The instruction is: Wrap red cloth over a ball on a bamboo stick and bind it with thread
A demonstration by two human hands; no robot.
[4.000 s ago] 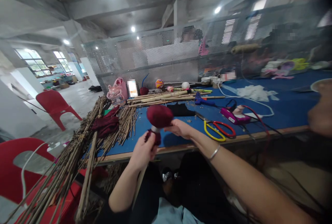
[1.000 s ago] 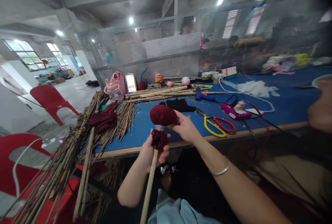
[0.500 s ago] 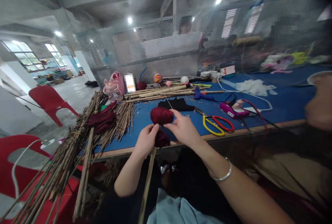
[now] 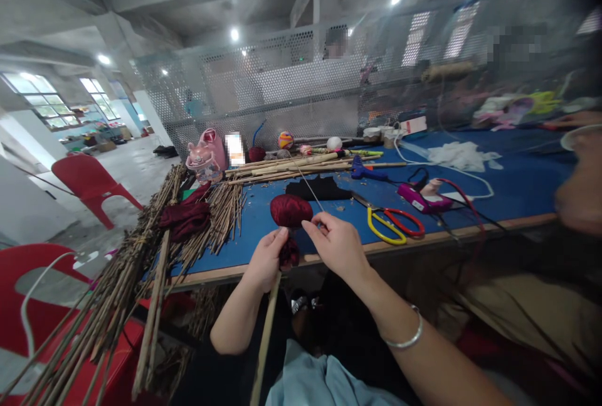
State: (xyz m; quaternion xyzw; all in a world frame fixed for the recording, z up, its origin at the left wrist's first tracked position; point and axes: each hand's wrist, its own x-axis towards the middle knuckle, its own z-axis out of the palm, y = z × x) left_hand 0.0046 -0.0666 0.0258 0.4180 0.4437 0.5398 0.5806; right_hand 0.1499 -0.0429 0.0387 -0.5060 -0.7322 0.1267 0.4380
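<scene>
A dark red fabric-covered ball (image 4: pixel 291 211) sits at the top of a pale wooden stick (image 4: pixel 266 343), its loose gathered cloth hanging just below. My left hand (image 4: pixel 267 258) is closed around the gathered cloth and the stick's upper end. Just right of the ball, my right hand (image 4: pixel 338 240) pinches a thin pale string (image 4: pixel 311 186) that runs up toward the back of the table. A silver bangle circles the right wrist. How the string meets the cloth neck is too small to make out.
On the blue table (image 4: pixel 263 199) lie black cloth (image 4: pixel 320 188), scissors (image 4: pixel 388 224), a blue glue gun (image 4: pixel 369 171) and a purple device (image 4: pixel 426 199). Bundled sticks (image 4: pixel 117 280) and dark red cloth (image 4: pixel 185 221) are at left. Another person's arm (image 4: pixel 580 186) is at right.
My right hand has drawn back from the ball, slightly right and down, with the string pulled along. The ball has shifted a little left; my left hand keeps its hold.
</scene>
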